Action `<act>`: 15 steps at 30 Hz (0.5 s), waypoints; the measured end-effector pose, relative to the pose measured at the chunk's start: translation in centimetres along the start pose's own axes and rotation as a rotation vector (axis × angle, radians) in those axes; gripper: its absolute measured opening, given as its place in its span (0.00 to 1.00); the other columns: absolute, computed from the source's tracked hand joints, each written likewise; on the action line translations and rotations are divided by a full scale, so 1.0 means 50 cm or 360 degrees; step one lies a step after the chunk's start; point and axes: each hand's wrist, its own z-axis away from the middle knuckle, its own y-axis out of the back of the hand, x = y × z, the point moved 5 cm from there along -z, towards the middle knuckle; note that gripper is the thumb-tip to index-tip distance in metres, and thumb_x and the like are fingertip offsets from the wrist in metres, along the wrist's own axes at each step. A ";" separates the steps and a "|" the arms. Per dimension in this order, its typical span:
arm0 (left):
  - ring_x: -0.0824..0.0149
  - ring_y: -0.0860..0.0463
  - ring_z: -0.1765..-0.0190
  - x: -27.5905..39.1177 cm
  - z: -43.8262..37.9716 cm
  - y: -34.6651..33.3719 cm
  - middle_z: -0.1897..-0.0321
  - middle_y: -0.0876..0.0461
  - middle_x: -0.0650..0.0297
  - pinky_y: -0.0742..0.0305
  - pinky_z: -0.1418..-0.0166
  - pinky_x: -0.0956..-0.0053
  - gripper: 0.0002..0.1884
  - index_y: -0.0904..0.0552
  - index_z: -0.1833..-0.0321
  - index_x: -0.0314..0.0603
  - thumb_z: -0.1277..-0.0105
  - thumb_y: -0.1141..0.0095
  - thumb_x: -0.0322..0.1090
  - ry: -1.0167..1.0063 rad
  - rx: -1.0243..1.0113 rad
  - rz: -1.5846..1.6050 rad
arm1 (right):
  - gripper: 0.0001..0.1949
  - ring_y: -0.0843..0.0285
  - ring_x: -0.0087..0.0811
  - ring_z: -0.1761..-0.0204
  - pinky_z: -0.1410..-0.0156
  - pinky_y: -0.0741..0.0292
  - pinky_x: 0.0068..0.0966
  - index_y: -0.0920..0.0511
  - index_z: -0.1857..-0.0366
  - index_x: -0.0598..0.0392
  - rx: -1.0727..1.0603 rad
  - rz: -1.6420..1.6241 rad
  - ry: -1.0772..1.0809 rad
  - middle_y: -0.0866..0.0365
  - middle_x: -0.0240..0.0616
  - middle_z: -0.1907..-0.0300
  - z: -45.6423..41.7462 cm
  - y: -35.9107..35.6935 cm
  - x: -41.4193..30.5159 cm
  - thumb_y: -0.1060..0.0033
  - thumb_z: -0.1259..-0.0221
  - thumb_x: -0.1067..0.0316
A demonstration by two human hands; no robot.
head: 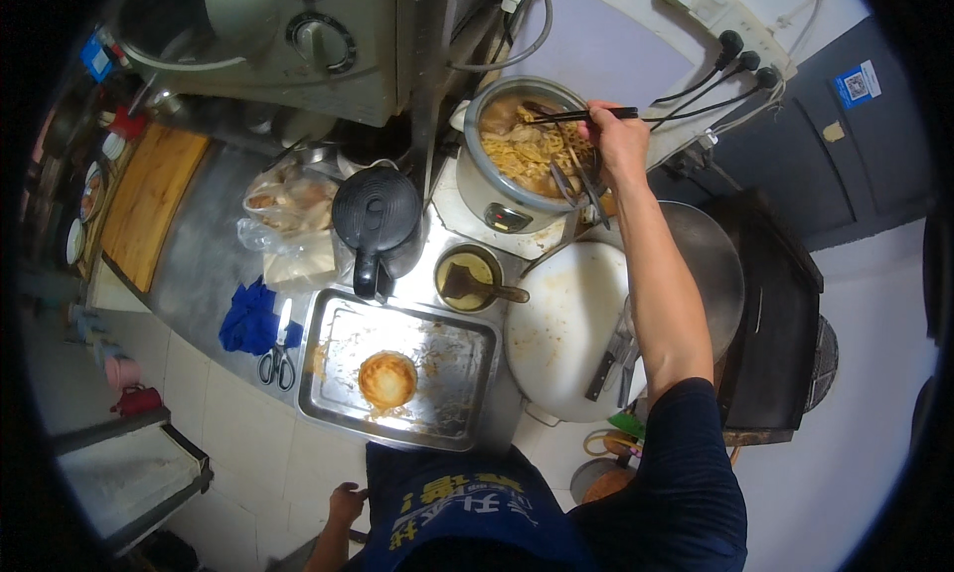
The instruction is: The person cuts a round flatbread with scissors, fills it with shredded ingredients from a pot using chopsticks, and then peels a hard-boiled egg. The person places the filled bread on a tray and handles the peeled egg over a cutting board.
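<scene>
A pair of black chopsticks (577, 115) is gripped in my right hand (620, 136), and their tips reach over the food in a round electric cooker (498, 171). Noodle-like strips, lotus root slices and other pieces in brown broth (522, 145) fill the cooker. Metal tongs (577, 173) lean over its near right rim. Low at the left, beside the apron, hangs my left hand (347, 503); its fingers look curled, and I cannot see whether anything is in them. Before me, a round browned flatbread (387, 380) lies on a rectangular metal tray (477, 378).
A brush (477, 285) rests in a bowl of yellowish liquid (447, 292). Scissors (278, 356) and a blue cloth (250, 318) lie left of the tray. A black-lidded kettle (377, 214) stands behind it. Knives (613, 359) lie on a round white board (555, 326).
</scene>
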 end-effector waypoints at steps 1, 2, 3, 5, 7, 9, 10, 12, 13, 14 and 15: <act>0.59 0.08 0.67 0.023 0.009 0.003 0.71 0.09 0.50 0.13 0.59 0.65 0.30 0.14 0.43 0.31 0.39 0.24 0.49 0.0105 -0.0011 0.0176 | 0.08 0.12 0.30 0.67 0.62 0.15 0.23 0.15 0.52 0.68 0.0017 -0.0009 -0.0005 0.12 0.42 0.63 0.004 0.010 -0.008 0.38 0.28 0.75; 0.61 0.09 0.70 0.048 0.021 0.011 0.72 0.10 0.52 0.14 0.62 0.66 0.29 0.14 0.43 0.30 0.39 0.24 0.48 0.0085 0.0007 0.0188 | 0.08 0.12 0.30 0.67 0.61 0.15 0.23 0.15 0.52 0.68 0.0029 -0.0022 -0.0010 0.12 0.42 0.62 0.005 0.017 -0.013 0.38 0.28 0.75; 0.63 0.10 0.72 0.070 0.033 0.018 0.74 0.10 0.53 0.15 0.65 0.68 0.29 0.14 0.42 0.30 0.39 0.23 0.47 0.0066 0.0025 0.0199 | 0.08 0.12 0.29 0.67 0.62 0.16 0.22 0.14 0.53 0.68 0.0034 -0.0068 0.0008 0.12 0.42 0.62 0.005 0.023 -0.015 0.37 0.28 0.75; 0.66 0.11 0.74 0.097 0.045 0.027 0.76 0.11 0.55 0.16 0.69 0.69 0.29 0.15 0.42 0.30 0.38 0.23 0.45 0.0060 0.0039 0.0238 | 0.07 0.12 0.29 0.68 0.64 0.17 0.21 0.14 0.55 0.68 0.0042 -0.0160 0.0046 0.12 0.43 0.63 0.004 0.035 -0.022 0.37 0.29 0.76; 0.66 0.12 0.74 0.109 0.052 0.032 0.75 0.11 0.55 0.17 0.70 0.69 0.27 0.15 0.41 0.30 0.37 0.23 0.43 0.0091 0.0030 0.0290 | 0.07 0.12 0.30 0.68 0.64 0.17 0.21 0.14 0.55 0.68 0.0047 -0.0177 0.0057 0.12 0.43 0.64 0.002 0.045 -0.026 0.37 0.29 0.76; 0.66 0.13 0.74 0.118 0.057 0.038 0.75 0.12 0.56 0.17 0.71 0.69 0.26 0.15 0.41 0.30 0.36 0.24 0.41 0.0144 0.0017 0.0288 | 0.07 0.11 0.30 0.67 0.64 0.16 0.21 0.14 0.54 0.68 0.0051 -0.0177 0.0063 0.12 0.43 0.64 0.004 0.052 -0.031 0.37 0.29 0.76; 0.66 0.13 0.75 0.122 0.060 0.041 0.75 0.12 0.56 0.17 0.72 0.69 0.26 0.15 0.40 0.30 0.36 0.24 0.40 0.0171 0.0011 0.0287 | 0.07 0.11 0.30 0.67 0.64 0.16 0.21 0.14 0.54 0.68 0.0051 -0.0169 0.0063 0.12 0.43 0.64 0.007 0.054 -0.036 0.37 0.29 0.76; 0.66 0.13 0.74 0.121 0.061 0.041 0.74 0.12 0.56 0.17 0.72 0.69 0.26 0.16 0.40 0.30 0.35 0.24 0.39 0.0184 -0.0007 0.0326 | 0.07 0.12 0.30 0.67 0.63 0.16 0.21 0.14 0.54 0.68 0.0044 -0.0163 0.0075 0.12 0.43 0.64 0.011 0.057 -0.046 0.37 0.29 0.75; 0.66 0.13 0.74 0.115 0.059 0.040 0.74 0.12 0.56 0.17 0.72 0.69 0.26 0.16 0.40 0.30 0.35 0.24 0.39 0.0192 -0.0015 0.0345 | 0.07 0.12 0.30 0.68 0.63 0.16 0.21 0.14 0.54 0.68 0.0036 -0.0166 0.0086 0.12 0.43 0.64 0.011 0.058 -0.051 0.36 0.29 0.75; 0.66 0.13 0.74 0.109 0.058 0.038 0.74 0.12 0.56 0.16 0.72 0.69 0.26 0.16 0.39 0.30 0.35 0.24 0.39 0.0197 -0.0023 0.0367 | 0.08 0.12 0.30 0.68 0.62 0.16 0.22 0.14 0.55 0.68 0.0028 -0.0168 0.0097 0.12 0.43 0.64 0.011 0.059 -0.055 0.36 0.29 0.75; 0.66 0.13 0.73 0.105 0.057 0.036 0.73 0.12 0.55 0.16 0.72 0.69 0.26 0.16 0.39 0.30 0.35 0.24 0.38 0.0200 -0.0033 0.0389 | 0.08 0.12 0.30 0.67 0.61 0.15 0.23 0.14 0.53 0.68 0.0028 -0.0137 0.0117 0.12 0.43 0.63 0.010 0.063 -0.059 0.36 0.29 0.74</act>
